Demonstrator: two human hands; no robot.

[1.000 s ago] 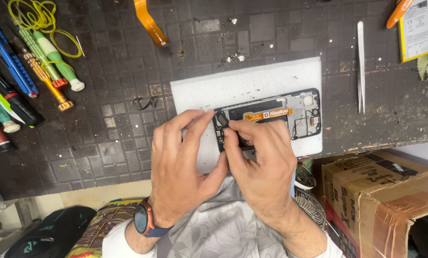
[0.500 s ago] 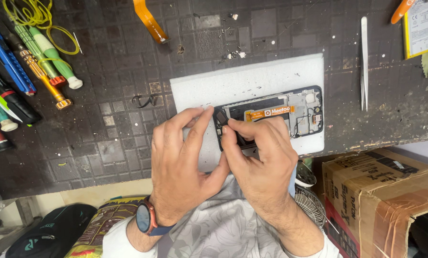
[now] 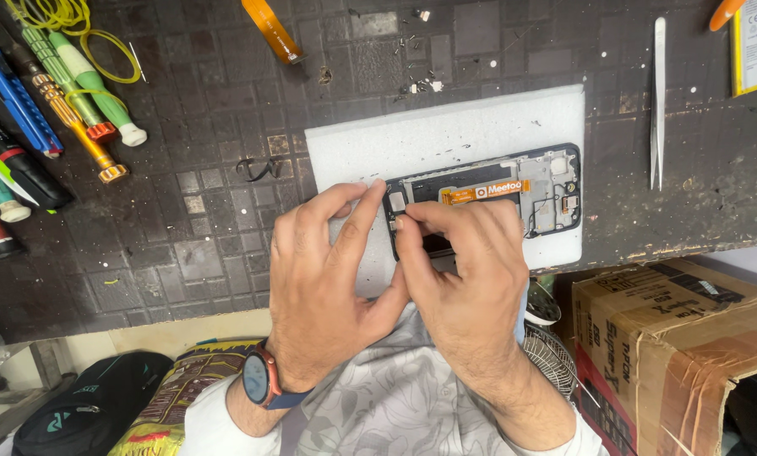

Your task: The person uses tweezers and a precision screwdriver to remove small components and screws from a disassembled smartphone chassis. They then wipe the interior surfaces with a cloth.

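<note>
- Two bare hands work over an opened phone frame (image 3: 514,198) – dark, rectangular, its insides showing grey metal and an orange flex strip – which lies on a white foam pad (image 3: 446,135) at the middle of the bench.
- Right hand (image 3: 467,270) covers the near left part of the frame; its thumb and forefinger are pinched together at the frame's left end, but whatever sits between the tips is too small to tell.
- Left hand (image 3: 328,279) rests just beside it on the pad, fingers loosely spread, the forefinger tip touching the frame's left edge; a watch with a blue strap (image 3: 260,380) sits on the wrist.
- Both hands hide the near left half of the frame and a strip of the pad.
- Bench mat (image 3: 184,236) is dark, worn and gridded in small squares, speckled with grit.
- Far left: a cluster of screwdrivers (image 3: 66,93) with green, blue and orange handles, beside a loop of yellow wire (image 3: 74,21).
- Right of the pad, well apart – slim metal tweezers (image 3: 658,101), lying straight.
- Far middle: an orange ribbon strip (image 3: 270,29).
- Near right, off the bench, a taped cardboard box (image 3: 683,338).
</note>
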